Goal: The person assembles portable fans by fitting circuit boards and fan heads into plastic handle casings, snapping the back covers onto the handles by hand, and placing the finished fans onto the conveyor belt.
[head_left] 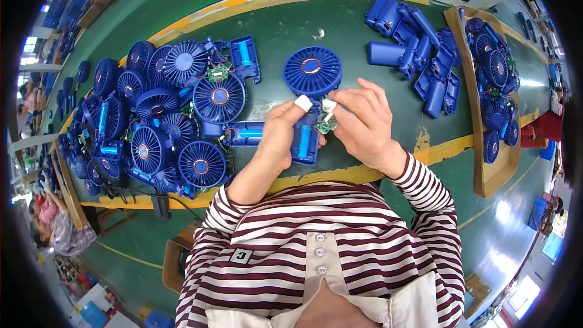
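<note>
In front of me lies a blue handheld fan, its round grille [312, 68] pointing away and its opened handle [304, 152] toward me. A light-blue cylindrical battery [303, 138] sits in that handle. My left hand [279, 133] is closed around the handle, its thumb, in a white finger cover [303, 103], at the neck. My right hand [367, 123] is closed in a pinch beside the neck, at a small green circuit board [327, 124] with wires. White also covers the right thumb tip. The fingers partly hide the board and the neck.
A large pile of blue fans [149, 106] with exposed batteries and boards spreads on the left of the green table [273, 21]. Several blue handle shells [419, 48] lie heaped at right. Beyond them, a cardboard tray [480, 173] holds more fans.
</note>
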The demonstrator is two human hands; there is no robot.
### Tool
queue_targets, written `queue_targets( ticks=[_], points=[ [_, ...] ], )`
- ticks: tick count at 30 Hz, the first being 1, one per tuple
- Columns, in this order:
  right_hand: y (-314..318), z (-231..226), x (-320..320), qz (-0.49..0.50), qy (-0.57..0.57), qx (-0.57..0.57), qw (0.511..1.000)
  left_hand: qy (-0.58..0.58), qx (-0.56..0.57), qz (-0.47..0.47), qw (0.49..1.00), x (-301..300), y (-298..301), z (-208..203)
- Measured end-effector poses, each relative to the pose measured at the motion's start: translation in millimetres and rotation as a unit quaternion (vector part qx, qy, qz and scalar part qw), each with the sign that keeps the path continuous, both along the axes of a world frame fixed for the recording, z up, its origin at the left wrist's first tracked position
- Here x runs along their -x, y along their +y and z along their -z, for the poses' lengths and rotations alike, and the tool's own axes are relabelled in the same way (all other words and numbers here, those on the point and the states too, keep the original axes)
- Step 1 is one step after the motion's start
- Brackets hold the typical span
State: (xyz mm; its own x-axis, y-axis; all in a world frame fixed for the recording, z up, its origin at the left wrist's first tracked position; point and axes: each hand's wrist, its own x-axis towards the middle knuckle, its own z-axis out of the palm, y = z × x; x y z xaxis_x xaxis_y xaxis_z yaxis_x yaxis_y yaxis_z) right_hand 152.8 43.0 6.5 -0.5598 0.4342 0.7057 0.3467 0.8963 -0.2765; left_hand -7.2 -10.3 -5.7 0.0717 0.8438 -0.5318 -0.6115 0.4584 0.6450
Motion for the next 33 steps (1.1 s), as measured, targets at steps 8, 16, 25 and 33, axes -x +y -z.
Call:
queue_targets(
  ticks=[8,16,25,33],
  points=[
    [-9,-32,15,-0.029,-0.254,0.0,0.967,0.12,0.059,0.021,0.991,-14,-1,-12],
    [3,-37,12,-0.113,-0.165,-0.026,0.979,0.072,0.055,0.057,0.994,-9,-6,-8],
    [-13,-29,8,-0.031,-0.149,0.0,0.988,0.037,-0.004,-0.076,0.996,-9,-2,-9],
    [-27,5,13,0.028,-0.005,0.009,1.0,0.001,-0.03,-0.092,0.995,-6,-2,-7]
  ],
)
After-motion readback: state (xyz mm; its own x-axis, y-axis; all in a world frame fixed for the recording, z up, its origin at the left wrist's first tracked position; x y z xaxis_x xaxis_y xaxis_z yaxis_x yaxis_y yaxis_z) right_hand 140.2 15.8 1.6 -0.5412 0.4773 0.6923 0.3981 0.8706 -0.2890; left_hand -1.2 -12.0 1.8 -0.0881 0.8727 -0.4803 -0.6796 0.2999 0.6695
